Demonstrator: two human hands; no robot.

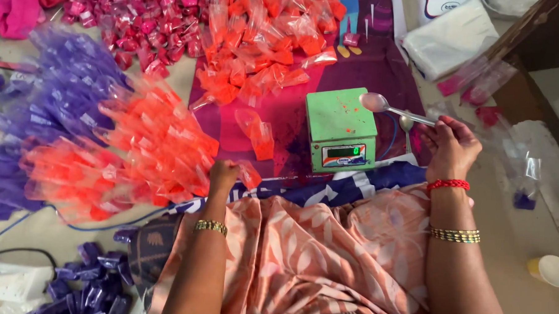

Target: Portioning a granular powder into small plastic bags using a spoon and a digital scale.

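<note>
My right hand (451, 146) grips the handle of a metal spoon (380, 105), whose bowl hovers over the right edge of a small green digital scale (339, 119). A second spoon (406, 123) lies just beside the scale. My left hand (223, 173) is closed on a small clear packet of orange powder (249, 173) at the edge of a big heap of orange packets (150, 146). Another orange packet (257, 131) lies left of the scale on the purple mat (381, 71).
Purple packets (65, 75) spread at left, pink packets (142, 22) at the top, more orange packets (265, 45) at top centre. White bags (451, 36) sit top right, a paper cup (551, 270) lower right, dark purple packets (92, 280) lower left.
</note>
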